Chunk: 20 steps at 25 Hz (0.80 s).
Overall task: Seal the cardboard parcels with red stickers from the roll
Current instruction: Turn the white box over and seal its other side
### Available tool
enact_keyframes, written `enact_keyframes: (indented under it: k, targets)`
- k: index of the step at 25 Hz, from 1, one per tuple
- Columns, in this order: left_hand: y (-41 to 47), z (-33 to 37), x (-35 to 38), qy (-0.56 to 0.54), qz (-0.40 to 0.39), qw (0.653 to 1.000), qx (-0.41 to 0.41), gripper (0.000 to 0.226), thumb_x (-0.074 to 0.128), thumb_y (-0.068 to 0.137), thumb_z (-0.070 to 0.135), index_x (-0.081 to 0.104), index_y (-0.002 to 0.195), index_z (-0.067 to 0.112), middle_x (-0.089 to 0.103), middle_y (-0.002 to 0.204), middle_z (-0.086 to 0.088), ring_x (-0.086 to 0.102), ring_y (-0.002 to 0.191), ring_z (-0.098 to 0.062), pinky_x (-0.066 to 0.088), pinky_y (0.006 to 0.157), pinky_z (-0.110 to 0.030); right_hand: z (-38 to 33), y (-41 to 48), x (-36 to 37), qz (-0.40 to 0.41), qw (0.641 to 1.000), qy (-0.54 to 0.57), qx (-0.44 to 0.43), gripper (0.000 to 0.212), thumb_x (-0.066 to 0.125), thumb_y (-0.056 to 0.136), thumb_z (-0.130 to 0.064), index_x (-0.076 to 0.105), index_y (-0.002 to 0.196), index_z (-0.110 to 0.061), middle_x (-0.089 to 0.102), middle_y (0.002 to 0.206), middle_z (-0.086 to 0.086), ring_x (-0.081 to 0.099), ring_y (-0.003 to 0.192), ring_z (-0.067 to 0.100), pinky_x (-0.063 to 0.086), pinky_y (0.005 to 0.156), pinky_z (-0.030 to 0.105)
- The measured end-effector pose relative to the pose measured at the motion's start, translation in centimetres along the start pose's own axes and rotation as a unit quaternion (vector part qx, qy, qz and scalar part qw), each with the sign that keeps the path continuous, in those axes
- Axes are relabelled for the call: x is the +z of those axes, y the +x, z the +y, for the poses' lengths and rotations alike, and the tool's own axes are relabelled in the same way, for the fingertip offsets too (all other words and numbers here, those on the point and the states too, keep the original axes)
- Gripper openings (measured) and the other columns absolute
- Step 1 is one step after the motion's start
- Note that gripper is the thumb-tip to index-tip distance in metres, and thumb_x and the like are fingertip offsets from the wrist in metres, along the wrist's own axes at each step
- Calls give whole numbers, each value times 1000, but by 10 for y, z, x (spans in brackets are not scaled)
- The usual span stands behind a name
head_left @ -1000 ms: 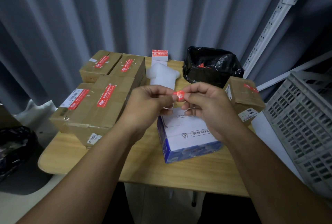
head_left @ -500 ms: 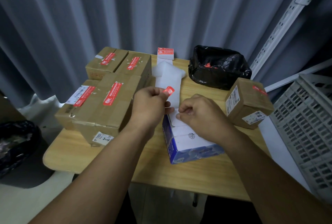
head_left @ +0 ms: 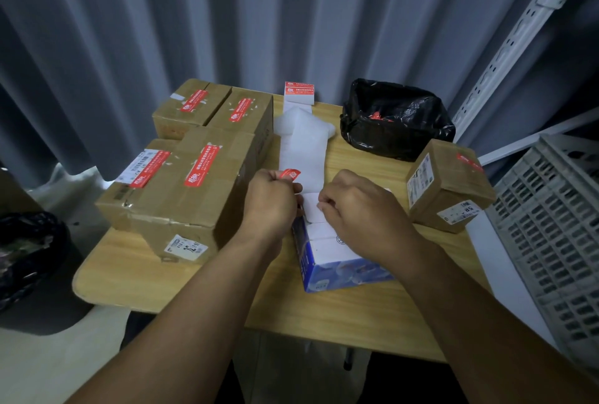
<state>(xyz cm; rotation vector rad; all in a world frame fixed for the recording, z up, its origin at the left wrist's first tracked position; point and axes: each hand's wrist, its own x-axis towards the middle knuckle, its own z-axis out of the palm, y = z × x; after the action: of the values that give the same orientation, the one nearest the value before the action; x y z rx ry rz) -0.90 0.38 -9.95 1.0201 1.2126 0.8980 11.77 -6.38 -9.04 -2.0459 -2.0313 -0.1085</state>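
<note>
Left hand (head_left: 270,201) has a peeled red sticker (head_left: 290,174) pinched between thumb and fingertips, with the sticker poking up and away from the person. Right hand (head_left: 359,209) is curled, knuckles up, and its fingertips look to be pinching the near end of the white backing strip (head_left: 303,150). That strip runs straight back across the table (head_left: 324,312) to the sticker roll (head_left: 299,92), which stands at the middle of the far edge.

What matters for the next move, I reckon: every cardboard parcel I can see already has red on it. That covers the stack (head_left: 194,196) along the left edge and the small parcel (head_left: 449,183) near the right edge. The only bare-topped thing is the blue-and-white box (head_left: 337,269) directly under both hands, close to the near edge. Its long axis points away from the person, roughly in line with the strip.

So if that's the target, the sticker just goes down and slightly toward the person. The left hand is carrying it and sits just over the box's far-left corner. The right hand would have to let go of the strip first to smooth it.

A black bag (head_left: 395,118) sits toward the far right corner and a grey crate (head_left: 551,225) is off the right edge, neither in the way.
</note>
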Motion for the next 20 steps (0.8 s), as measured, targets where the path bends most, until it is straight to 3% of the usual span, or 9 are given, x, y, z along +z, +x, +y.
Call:
enact_keyframes:
  k: [3, 6, 9, 12, 20]
  targets:
    - [1, -1, -1, -3, -12, 1000, -11, 16, 41, 103, 9, 56, 100, 11, 69, 96, -13, 60, 74, -19, 52, 63, -31, 0, 2, 2, 7, 998, -41, -40, 20, 50, 102, -24, 68, 102, -14, 58, 103, 3, 57, 87, 22, 35, 63, 30]
    - [0, -1, -3, -14, -19, 1000, -16, 18, 39, 103, 7, 56, 109, 6, 68, 98, -16, 59, 69, -18, 52, 58, -29, -1, 5, 5, 4, 994, -88, -64, 5, 64, 91, -13, 68, 89, -11, 60, 89, 6, 58, 71, 24, 31, 54, 30]
    - [-3, 0, -4, -13, -23, 1000, -9, 20, 38, 103, 5, 55, 113, 2, 66, 93, -16, 57, 64, -17, 51, 53, -27, -2, 8, 5, -3, 994, -93, -63, 2, 63, 88, -12, 64, 86, -12, 56, 86, 5, 56, 70, 24, 31, 52, 30]
    - [-6, 0, -5, -3, -27, 1000, 4, 19, 39, 102, 6, 55, 112, 0, 67, 94, -17, 59, 65, -19, 53, 55, -30, -3, 9, 5, -3, 998, -54, -35, 7, 55, 92, -13, 60, 89, -9, 53, 90, 5, 52, 77, 23, 32, 58, 32]
    - [-6, 0, -7, 68, -28, 996, 56, 13, 45, 99, 10, 57, 103, 6, 71, 92, -16, 71, 72, -33, 62, 70, -46, 2, 1, 14, 31, 997, 70, 26, 7, 57, 93, -11, 57, 86, -8, 51, 91, 3, 47, 79, 17, 36, 65, 31]
